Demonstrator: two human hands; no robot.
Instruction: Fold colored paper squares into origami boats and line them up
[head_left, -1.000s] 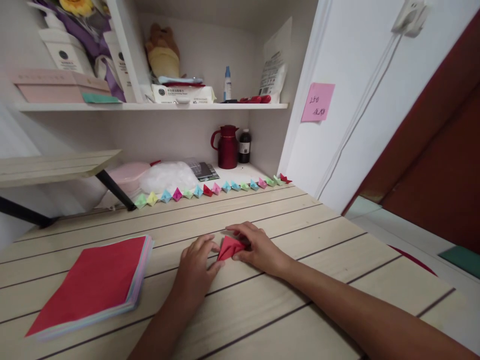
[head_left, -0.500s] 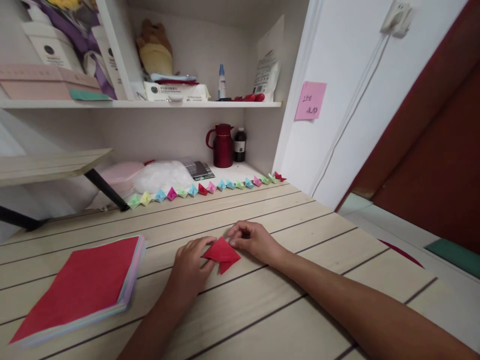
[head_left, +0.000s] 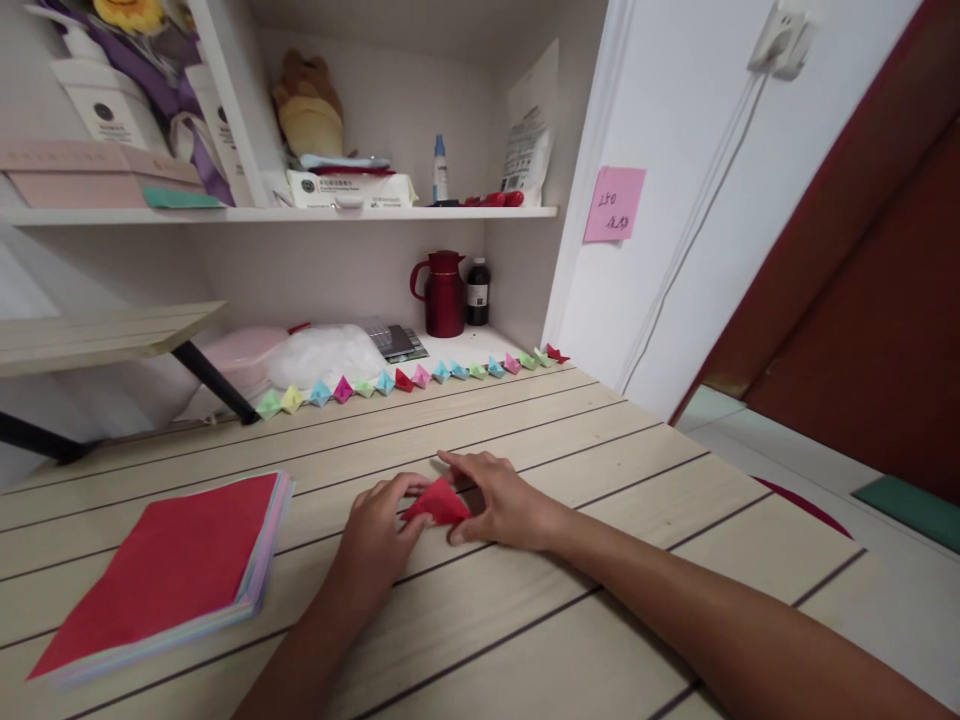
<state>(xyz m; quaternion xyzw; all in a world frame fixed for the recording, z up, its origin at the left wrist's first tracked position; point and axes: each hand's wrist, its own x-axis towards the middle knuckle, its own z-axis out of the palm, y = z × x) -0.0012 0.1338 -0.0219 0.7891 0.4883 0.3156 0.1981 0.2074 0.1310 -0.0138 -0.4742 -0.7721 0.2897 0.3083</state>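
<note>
A small piece of red folded paper (head_left: pixel 439 503), shaped roughly like a triangle, is between my two hands just above the striped wooden table (head_left: pixel 570 620). My left hand (head_left: pixel 381 525) pinches its left corner between thumb and fingers. My right hand (head_left: pixel 499 498) curves around the right side, with the thumb at the near right corner and the index finger reaching behind the paper. My right fingertips are partly hidden behind it.
A stack of coloured paper (head_left: pixel 169 565), red on top, lies to the left. Small folded paper boats (head_left: pixel 385 381) line the table's back edge. Behind stand a red jug (head_left: pixel 445 295) and a dark bottle (head_left: pixel 478 292). A raised wooden stand (head_left: pixel 112 335) is at left.
The flap that hung down in front of the red paper no longer shows, and the paper looks more triangular. My right hand has come in around its right side, thumb lower.
</note>
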